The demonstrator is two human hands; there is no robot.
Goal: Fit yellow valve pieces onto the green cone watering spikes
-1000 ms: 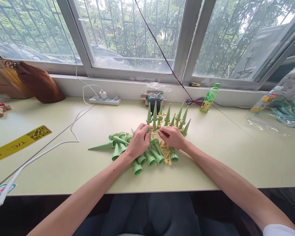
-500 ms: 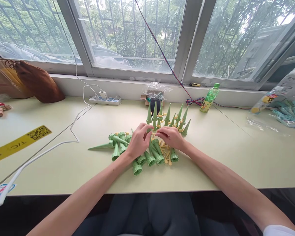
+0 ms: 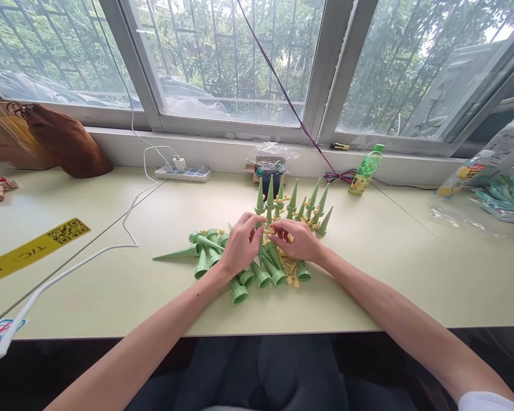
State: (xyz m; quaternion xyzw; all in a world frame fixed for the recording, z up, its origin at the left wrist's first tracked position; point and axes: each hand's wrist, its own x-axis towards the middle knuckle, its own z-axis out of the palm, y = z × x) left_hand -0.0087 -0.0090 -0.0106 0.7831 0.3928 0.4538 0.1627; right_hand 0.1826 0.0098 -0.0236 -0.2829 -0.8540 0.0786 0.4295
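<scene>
My left hand is closed on a green plant watering spike, mostly hidden by the fingers; its narrow part shows below them. Facing it, my right hand pinches a small yellow valve between thumb and fingers, at the spike. Under and around my hands lie several loose green spikes, some with threaded open ends toward me. A heap of loose yellow valves lies below my right hand. Behind my hands, several spikes stand points up, with yellow valves fitted on their sides.
A green drink bottle stands at the back right near bundled wires. At the back left is a power strip with a white cable. A brown pouch sits farther left. Plastic-wrapped items lie far right.
My right fingers have shifted slightly and parted a little from the palm, so the yellow valve shows more clearly. My left hand stays almost in place.
</scene>
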